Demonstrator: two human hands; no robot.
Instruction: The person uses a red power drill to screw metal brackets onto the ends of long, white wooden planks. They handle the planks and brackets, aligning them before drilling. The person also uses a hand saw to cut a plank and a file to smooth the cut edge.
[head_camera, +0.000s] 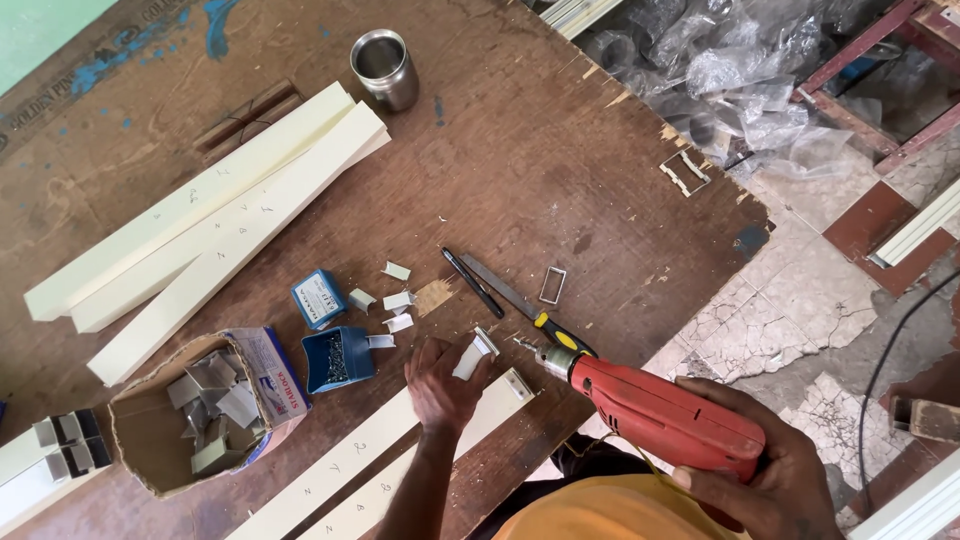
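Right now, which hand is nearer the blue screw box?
Left. The left hand rests on the cream profile, just right of the screw box. The right hand grips the red drill, far off to the right.

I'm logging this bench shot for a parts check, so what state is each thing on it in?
Red drill: gripped in right hand, bit toward the white corner piece.
White corner piece: pinched by left hand at the end of a cream profile.
Steel cup: upright, open.
Blue screw box: open, screws inside.
Cardboard box: open, holding grey pieces.
Screwdriver: lying flat.
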